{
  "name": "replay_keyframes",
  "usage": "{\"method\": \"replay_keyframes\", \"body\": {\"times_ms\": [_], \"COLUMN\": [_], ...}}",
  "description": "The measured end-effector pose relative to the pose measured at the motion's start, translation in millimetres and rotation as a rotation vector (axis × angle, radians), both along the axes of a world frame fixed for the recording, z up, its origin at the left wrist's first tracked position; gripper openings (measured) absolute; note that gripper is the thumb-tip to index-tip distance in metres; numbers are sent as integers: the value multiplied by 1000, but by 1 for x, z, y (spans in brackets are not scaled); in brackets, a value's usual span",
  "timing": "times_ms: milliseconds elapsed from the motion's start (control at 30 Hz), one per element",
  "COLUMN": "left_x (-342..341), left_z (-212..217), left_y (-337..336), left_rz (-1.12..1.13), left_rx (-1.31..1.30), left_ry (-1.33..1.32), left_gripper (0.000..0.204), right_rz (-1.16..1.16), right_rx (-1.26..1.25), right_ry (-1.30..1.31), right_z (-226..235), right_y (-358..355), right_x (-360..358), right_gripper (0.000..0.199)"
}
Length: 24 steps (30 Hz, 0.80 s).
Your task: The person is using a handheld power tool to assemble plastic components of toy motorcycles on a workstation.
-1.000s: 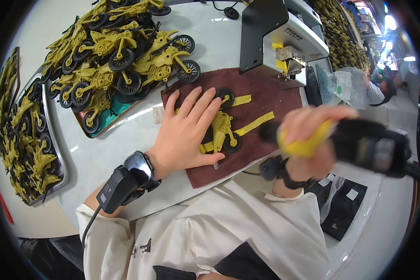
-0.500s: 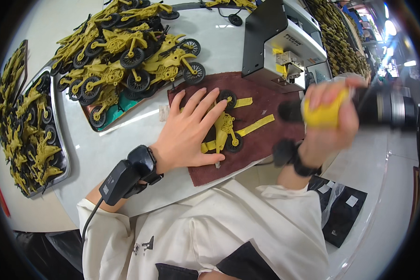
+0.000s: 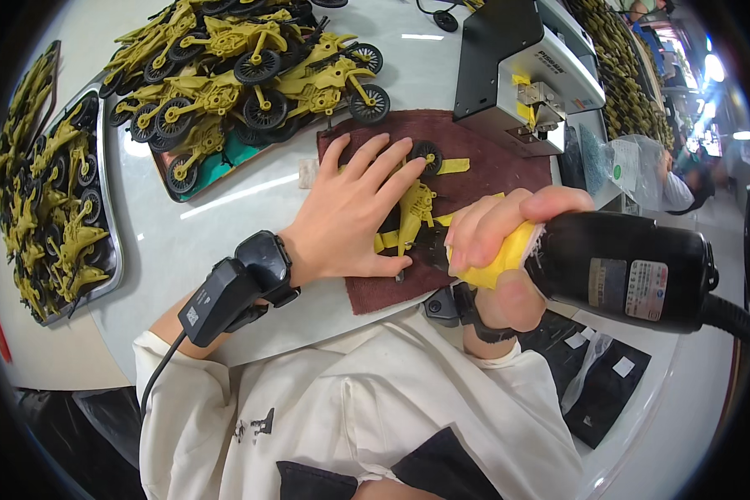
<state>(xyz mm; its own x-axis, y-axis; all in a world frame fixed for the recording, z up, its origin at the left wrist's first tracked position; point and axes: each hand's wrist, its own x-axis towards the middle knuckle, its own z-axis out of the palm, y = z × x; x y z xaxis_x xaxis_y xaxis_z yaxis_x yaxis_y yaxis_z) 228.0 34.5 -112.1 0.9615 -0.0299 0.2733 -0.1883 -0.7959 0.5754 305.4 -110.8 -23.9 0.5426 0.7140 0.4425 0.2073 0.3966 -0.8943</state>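
A yellow toy motorcycle (image 3: 415,215) with black wheels lies on a maroon cloth (image 3: 508,175) beside strips of yellow tape. My left hand (image 3: 346,212) is spread flat over its left part, fingers apart, pressing on it and the cloth. In my right hand (image 3: 508,250) is a black corded electric screwdriver (image 3: 621,271), its grip wrapped in yellow tape. The tool's front end points left at the motorcycle's lower wheel, and its tip is blurred there, so contact cannot be made out. Both wrists wear black devices.
A heap of similar toy motorcycles (image 3: 250,75) stands at the upper left, partly on a green tray. A metal tray (image 3: 115,242) holds more at far left. Behind the cloth stands a white-and-black machine (image 3: 517,83). Black packets (image 3: 600,392) lie at lower right.
My right hand has brought the screwdriver left and down to the toy motorcycle. My left hand stays spread on it. The whole view has shifted slightly.
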Motion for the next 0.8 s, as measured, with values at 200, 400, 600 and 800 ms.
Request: {"method": "replay_keyframes", "body": {"times_ms": [200,400,600,800], "left_x": [-6,-15,-21,-124], "left_z": [-4,-7,12,73], "left_y": [5,-3,-5,53], "left_rz": [45,17,-60,184], "left_rx": [-33,-50,-60,-111], "left_ry": [-86,-122,-225,-190], "left_gripper": [97,104,106,104], "right_rz": [58,-174,1436,1086], "right_rx": [9,200,-5,622], "right_ry": [-71,-62,-124,427], "right_z": [-4,5,88,121], "right_y": [12,-14,-52,30], "right_x": [-10,-16,95,-54], "right_gripper": [50,43,48,18]}}
